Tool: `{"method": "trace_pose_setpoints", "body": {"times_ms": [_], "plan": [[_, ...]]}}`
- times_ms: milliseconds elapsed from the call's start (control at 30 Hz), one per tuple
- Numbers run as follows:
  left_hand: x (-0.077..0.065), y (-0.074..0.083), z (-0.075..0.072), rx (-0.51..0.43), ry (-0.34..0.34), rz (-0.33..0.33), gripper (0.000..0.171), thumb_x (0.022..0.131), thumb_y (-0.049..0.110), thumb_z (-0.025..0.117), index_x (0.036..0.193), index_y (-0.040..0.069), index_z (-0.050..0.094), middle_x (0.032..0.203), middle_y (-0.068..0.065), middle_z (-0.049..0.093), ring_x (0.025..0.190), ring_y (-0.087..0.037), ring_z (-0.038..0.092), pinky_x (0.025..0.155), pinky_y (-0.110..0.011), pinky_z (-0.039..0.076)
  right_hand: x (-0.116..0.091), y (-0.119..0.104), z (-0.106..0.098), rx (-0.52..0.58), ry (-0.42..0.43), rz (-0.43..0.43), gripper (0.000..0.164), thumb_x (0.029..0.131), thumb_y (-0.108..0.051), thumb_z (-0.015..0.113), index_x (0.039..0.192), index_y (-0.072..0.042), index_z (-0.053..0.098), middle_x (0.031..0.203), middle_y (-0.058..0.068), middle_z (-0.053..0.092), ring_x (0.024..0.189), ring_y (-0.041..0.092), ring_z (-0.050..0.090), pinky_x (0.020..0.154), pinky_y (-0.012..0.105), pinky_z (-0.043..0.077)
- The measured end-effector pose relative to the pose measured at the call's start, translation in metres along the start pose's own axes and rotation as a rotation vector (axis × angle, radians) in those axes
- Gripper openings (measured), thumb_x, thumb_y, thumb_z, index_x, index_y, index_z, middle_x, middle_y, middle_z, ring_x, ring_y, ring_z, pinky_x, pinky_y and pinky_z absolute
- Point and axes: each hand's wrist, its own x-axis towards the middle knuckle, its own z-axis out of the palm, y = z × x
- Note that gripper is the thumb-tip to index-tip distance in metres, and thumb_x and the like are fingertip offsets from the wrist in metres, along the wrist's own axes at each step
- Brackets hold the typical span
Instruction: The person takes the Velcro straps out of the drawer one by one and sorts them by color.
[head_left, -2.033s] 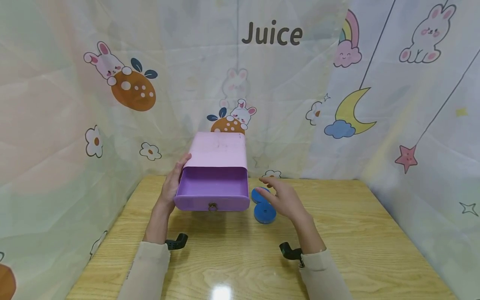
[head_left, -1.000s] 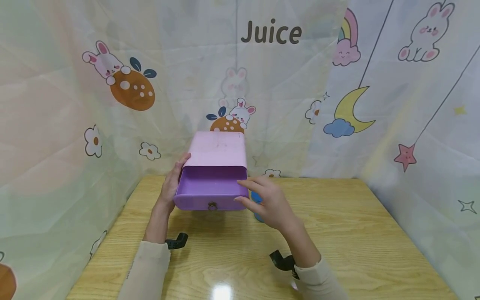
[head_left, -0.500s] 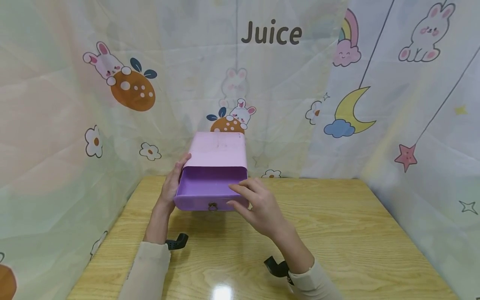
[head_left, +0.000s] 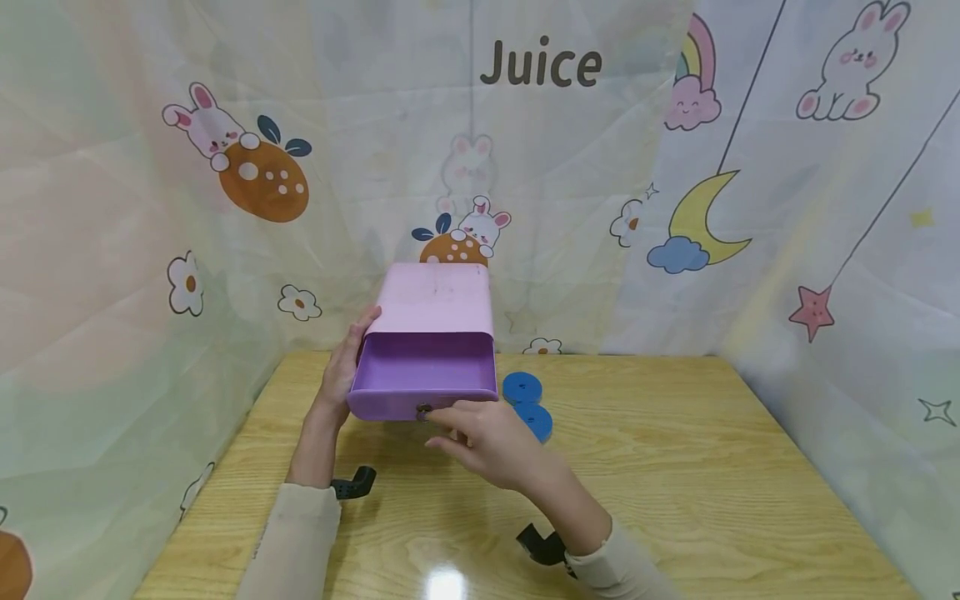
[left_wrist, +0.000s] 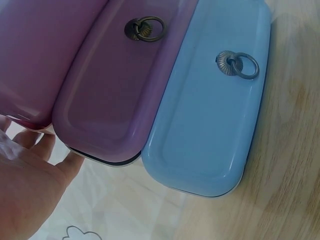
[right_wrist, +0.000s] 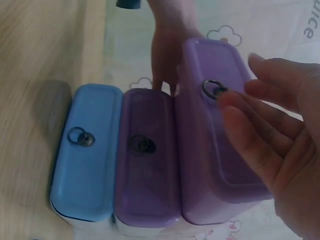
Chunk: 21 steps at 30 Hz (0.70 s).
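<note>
A small drawer cabinet (head_left: 437, 297) with a pale pink top stands at the back of the table. Its top purple drawer (head_left: 433, 362) is pulled out and nothing shows inside. Below it are a second purple drawer (left_wrist: 112, 85) and a light blue drawer (left_wrist: 210, 100), both pushed in, each with a metal ring. My left hand (head_left: 342, 371) lies along the cabinet's left side, fingers extended. My right hand (head_left: 491, 442) is in front of the top drawer, its forefinger right at the metal ring pull (right_wrist: 214, 89), thumb held apart.
Two round blue discs, a rear one (head_left: 522, 387) and a front one (head_left: 534, 422), lie on the wooden table (head_left: 675, 467) right of the cabinet. A printed cloth (head_left: 570, 208) hangs close behind. Each wrist carries a black camera mount (head_left: 542, 546).
My right hand has moved left and down from beside the blue discs, past the drawer's right edge, to its ring pull. My left hand, the cabinet and the pulled-out drawer stay put.
</note>
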Motion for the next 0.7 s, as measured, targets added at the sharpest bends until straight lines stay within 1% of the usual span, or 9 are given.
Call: {"method": "trace_pose_setpoints", "body": {"times_ms": [100, 167, 300, 367, 400, 500, 567, 700], "plan": [[0.000, 0.000, 0.000, 0.002, 0.002, 0.001, 0.061, 0.112, 0.055, 0.023, 0.164, 0.025, 0.036, 0.174, 0.007, 0.022, 0.162, -0.019, 0.011, 0.131, -0.052, 0.007, 0.000, 0.001, 0.007, 0.022, -0.109, 0.064, 0.030, 0.099, -0.026, 0.073, 0.125, -0.011, 0.073, 0.100, -0.001, 0.080, 0.081, 0.003, 0.075, 0.070, 0.008, 0.053], [0.001, 0.000, 0.000, 0.001, 0.001, 0.001, 0.061, 0.112, 0.055, 0.023, 0.164, 0.025, 0.036, 0.174, 0.008, 0.022, 0.162, -0.019, 0.011, 0.131, -0.052, 0.006, 0.000, 0.001, 0.010, 0.032, -0.163, 0.106, 0.033, 0.100, -0.027, 0.072, 0.129, -0.011, 0.071, 0.105, 0.000, 0.081, 0.087, 0.006, 0.077, 0.074, 0.011, 0.056], [0.001, 0.000, 0.000, -0.013, -0.007, 0.009, 0.061, 0.112, 0.054, 0.023, 0.164, 0.024, 0.036, 0.174, 0.008, 0.022, 0.162, -0.018, 0.011, 0.131, -0.052, 0.006, 0.001, 0.000, 0.014, -0.008, -0.213, 0.154, 0.034, 0.100, -0.027, 0.072, 0.131, -0.012, 0.069, 0.103, 0.000, 0.081, 0.086, 0.008, 0.078, 0.073, 0.014, 0.058], [0.001, 0.000, 0.000, -0.015, -0.006, 0.011, 0.061, 0.112, 0.054, 0.023, 0.164, 0.024, 0.036, 0.174, 0.008, 0.022, 0.162, -0.019, 0.011, 0.131, -0.052, 0.007, 0.002, -0.001, 0.016, -0.049, -0.214, 0.162, 0.034, 0.100, -0.029, 0.073, 0.130, -0.014, 0.068, 0.097, -0.002, 0.081, 0.082, 0.007, 0.077, 0.069, 0.014, 0.056], [0.001, 0.000, 0.000, -0.015, -0.006, 0.012, 0.061, 0.112, 0.054, 0.023, 0.164, 0.024, 0.036, 0.174, 0.007, 0.022, 0.162, -0.019, 0.012, 0.131, -0.053, 0.008, 0.002, -0.002, 0.017, -0.072, -0.210, 0.163, 0.033, 0.099, -0.030, 0.073, 0.128, -0.015, 0.067, 0.091, -0.003, 0.079, 0.077, 0.006, 0.075, 0.065, 0.014, 0.054], [0.001, 0.001, 0.000, -0.016, -0.005, 0.004, 0.061, 0.112, 0.055, 0.023, 0.164, 0.025, 0.035, 0.174, 0.007, 0.022, 0.161, -0.020, 0.014, 0.129, -0.053, 0.011, 0.002, -0.004, 0.022, -0.113, -0.183, 0.162, 0.031, 0.099, -0.029, 0.074, 0.124, -0.015, 0.061, 0.079, -0.005, 0.073, 0.064, 0.003, 0.066, 0.055, 0.013, 0.046], [0.001, 0.001, 0.000, -0.023, -0.008, -0.003, 0.061, 0.112, 0.055, 0.023, 0.164, 0.025, 0.034, 0.174, 0.007, 0.021, 0.160, -0.020, 0.014, 0.128, -0.053, 0.012, 0.002, -0.003, 0.027, -0.141, -0.146, 0.151, 0.029, 0.098, -0.025, 0.074, 0.119, -0.014, 0.058, 0.077, -0.006, 0.070, 0.060, 0.003, 0.061, 0.052, 0.013, 0.042], [0.001, 0.000, 0.001, -0.033, -0.007, -0.012, 0.061, 0.112, 0.054, 0.022, 0.164, 0.025, 0.035, 0.174, 0.008, 0.020, 0.159, -0.019, 0.016, 0.127, -0.050, 0.015, 0.002, -0.003, 0.035, -0.184, -0.052, 0.130, 0.020, 0.099, -0.016, 0.072, 0.111, -0.015, 0.056, 0.076, -0.007, 0.068, 0.058, 0.003, 0.057, 0.050, 0.014, 0.040]]}}
